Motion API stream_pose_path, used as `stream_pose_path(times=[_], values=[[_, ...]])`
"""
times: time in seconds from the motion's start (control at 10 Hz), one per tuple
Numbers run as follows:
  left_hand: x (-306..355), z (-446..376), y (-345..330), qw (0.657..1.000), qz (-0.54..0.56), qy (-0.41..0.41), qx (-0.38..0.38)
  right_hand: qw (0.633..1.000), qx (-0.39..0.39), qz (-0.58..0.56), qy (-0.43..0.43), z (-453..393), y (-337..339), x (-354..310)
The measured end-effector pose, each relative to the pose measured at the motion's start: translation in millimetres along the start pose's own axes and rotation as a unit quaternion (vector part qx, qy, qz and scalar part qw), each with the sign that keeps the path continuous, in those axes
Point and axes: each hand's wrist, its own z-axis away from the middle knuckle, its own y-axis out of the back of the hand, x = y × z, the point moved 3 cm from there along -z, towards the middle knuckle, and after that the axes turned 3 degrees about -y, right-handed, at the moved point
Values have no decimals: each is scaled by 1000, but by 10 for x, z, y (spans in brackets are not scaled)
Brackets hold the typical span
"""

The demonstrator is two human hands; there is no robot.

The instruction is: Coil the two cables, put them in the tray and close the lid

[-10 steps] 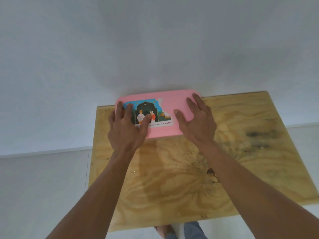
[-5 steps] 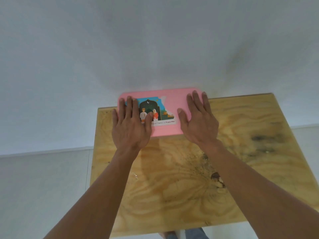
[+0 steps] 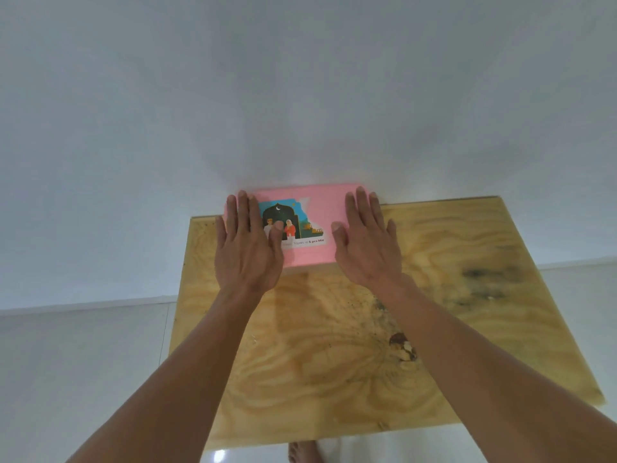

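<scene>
Both arms reached straight out over the wooden desk [image 3: 350,345], side by side, with the elbows low and near the person's body. The left hand [image 3: 245,250] lay flat on the left part of the pink lid [image 3: 320,208]. Its fingers were straight and close together, pointing away toward the wall [image 3: 300,95], and its thumb stuck out to the right onto the picture sticker [image 3: 290,225]. The little finger sat just past the left edge of the lid. The right hand [image 3: 367,245] lay flat on the right part of the lid in the same way, with the fingers straight and pointing at the wall and the thumb poking out to the left. Neither hand was holding or pinching anything; both palms faced down on the lid.

The lid was down and lay flat at the far edge of the desk, right up against the wall. The tray under it was covered, and the cables could not be seen. The sticker showed a blue sky, a dark arch with a moon, and two small people, and part of it was hidden under the left thumb.

The desk top had wavy wood grain, with dark marks on the right side and a brown knot [image 3: 402,345] near the right forearm. A bare foot [image 3: 305,452] showed on the shiny floor below the near edge of the desk.
</scene>
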Motion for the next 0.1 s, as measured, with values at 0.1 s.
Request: stream_pose_path(times=[0.1], values=[[151, 293, 96, 999, 30, -17, 16, 1000, 10, -24, 9, 290, 49, -6]])
